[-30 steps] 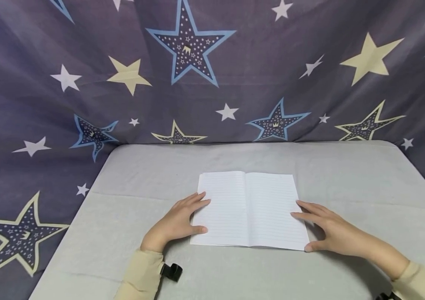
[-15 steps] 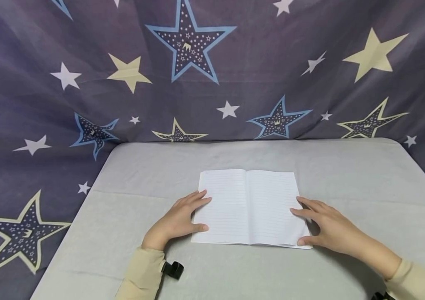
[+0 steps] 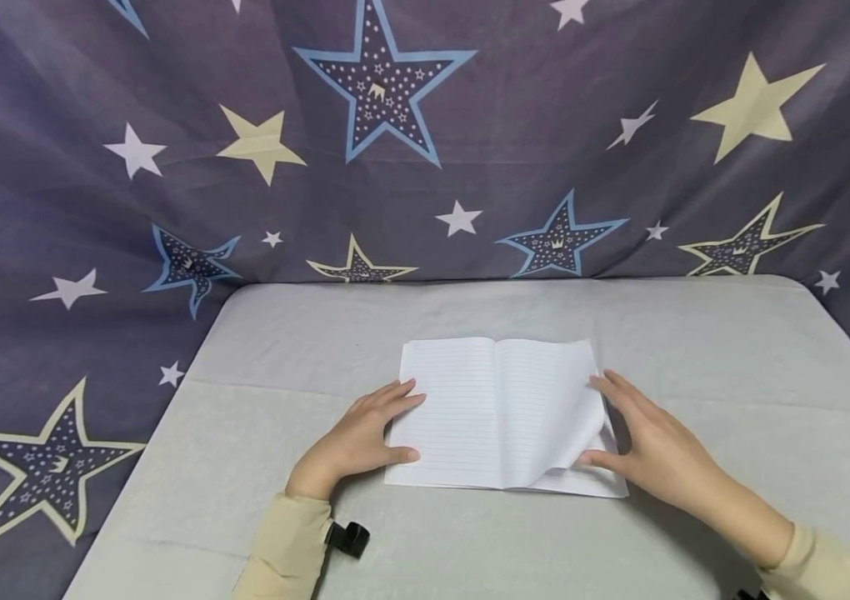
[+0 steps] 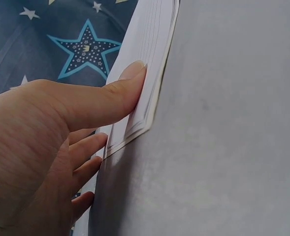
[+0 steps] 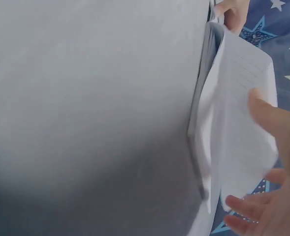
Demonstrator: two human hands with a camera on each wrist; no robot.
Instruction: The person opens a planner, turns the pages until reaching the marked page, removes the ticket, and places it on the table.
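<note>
An open notebook (image 3: 451, 417) with lined white pages lies on the table. My left hand (image 3: 357, 437) rests on its left edge, thumb (image 4: 130, 78) on the pages and the other fingers spread along the side. At the right edge is my right hand (image 3: 665, 446), its thumb and fingers apart, touching a loose page (image 3: 563, 417). That page's lower right corner curls up off the sheets beneath. In the right wrist view the right thumb (image 5: 263, 108) overlaps the lifted page, while the other fingers are near its edge; their exact contact cannot be told.
A pale grey cloth covers the table (image 3: 305, 333). Behind it hangs a dark curtain (image 3: 515, 100) with a star print. Black wrist straps show at both sleeves, the left strap (image 3: 347, 537) more fully.
My right hand has moved left and slightly up along the notebook's right edge. The right page, flat before, now curls up at its lower corner. My left hand stays in place.
</note>
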